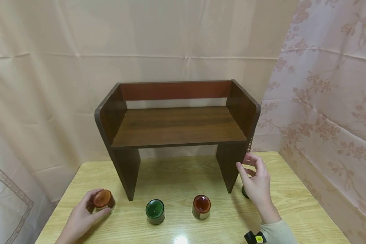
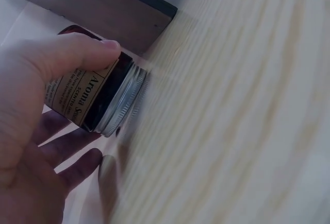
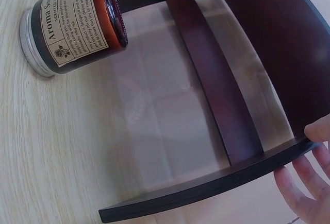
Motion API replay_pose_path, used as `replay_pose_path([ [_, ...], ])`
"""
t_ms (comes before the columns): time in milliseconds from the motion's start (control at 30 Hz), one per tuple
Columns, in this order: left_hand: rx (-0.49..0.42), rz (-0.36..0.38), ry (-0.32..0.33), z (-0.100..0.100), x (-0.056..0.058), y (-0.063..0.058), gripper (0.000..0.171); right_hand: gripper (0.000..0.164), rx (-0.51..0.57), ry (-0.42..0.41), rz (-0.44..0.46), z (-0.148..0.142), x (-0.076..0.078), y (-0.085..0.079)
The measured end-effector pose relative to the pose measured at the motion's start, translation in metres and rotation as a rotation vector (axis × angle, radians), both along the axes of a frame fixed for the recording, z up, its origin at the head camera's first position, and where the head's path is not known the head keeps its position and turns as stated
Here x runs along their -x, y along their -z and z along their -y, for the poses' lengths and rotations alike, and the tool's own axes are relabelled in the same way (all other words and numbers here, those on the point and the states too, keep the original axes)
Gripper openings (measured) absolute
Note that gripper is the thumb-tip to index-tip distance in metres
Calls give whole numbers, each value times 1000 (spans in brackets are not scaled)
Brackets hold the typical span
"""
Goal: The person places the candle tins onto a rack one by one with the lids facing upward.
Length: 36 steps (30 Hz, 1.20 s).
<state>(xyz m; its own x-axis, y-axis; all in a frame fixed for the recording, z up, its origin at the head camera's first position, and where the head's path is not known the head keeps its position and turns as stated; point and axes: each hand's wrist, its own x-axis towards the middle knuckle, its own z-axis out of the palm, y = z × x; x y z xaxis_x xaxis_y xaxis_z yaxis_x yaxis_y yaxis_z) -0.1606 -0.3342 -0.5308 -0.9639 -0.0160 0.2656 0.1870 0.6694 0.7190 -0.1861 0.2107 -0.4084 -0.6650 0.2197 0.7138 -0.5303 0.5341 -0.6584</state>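
Note:
My left hand [image 1: 83,211] grips an amber glass candle jar [image 1: 103,199] at the table's left. In the left wrist view its labelled side [image 2: 87,87] shows, with the silver lid [image 2: 124,103] facing down, close to the tabletop. A dark brown wooden shelf [image 1: 180,125] stands at the middle back. My right hand [image 1: 257,178] pinches the front edge of its right side panel; the right wrist view shows the thumb on the inner side and the other fingers [image 3: 307,175] outside. A dark jar [image 1: 244,192] is mostly hidden behind this hand.
A green jar [image 1: 155,210] and a red jar [image 1: 202,205] stand upside down on the light wood table [image 1: 177,176], in front of the shelf. Beige curtains [image 1: 158,40] hang behind, and a floral curtain [image 1: 329,112] hangs at the right.

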Motion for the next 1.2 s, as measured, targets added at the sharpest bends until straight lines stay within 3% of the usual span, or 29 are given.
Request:
replay_pose_path([
  [200, -13, -48, 3, -2, 0, 0, 74, 38, -11, 7, -10, 0, 0, 1],
  [500, -94, -63, 35, -5, 0, -4, 75, 39, -13, 16, 10, 1, -1, -2],
  [667, -98, -74, 35, -6, -3, -9, 73, 41, -7, 17, 8, -2, 4, 7],
  [833, -93, -84, 45, -7, -10, -23, 72, 43, -10, 0, 3, -10, 17, 25],
  [933, -41, -92, 41, -10, -14, -35, 74, 43, -10, -11, 7, -13, 20, 30],
  [1067, 46, -169, 49, -17, -14, -52, 76, 42, 2, -19, 11, -16, 20, 30],
  [1200, 78, -265, 103, -27, -13, -66, 80, 41, 9, -24, 14, -18, 20, 29],
])
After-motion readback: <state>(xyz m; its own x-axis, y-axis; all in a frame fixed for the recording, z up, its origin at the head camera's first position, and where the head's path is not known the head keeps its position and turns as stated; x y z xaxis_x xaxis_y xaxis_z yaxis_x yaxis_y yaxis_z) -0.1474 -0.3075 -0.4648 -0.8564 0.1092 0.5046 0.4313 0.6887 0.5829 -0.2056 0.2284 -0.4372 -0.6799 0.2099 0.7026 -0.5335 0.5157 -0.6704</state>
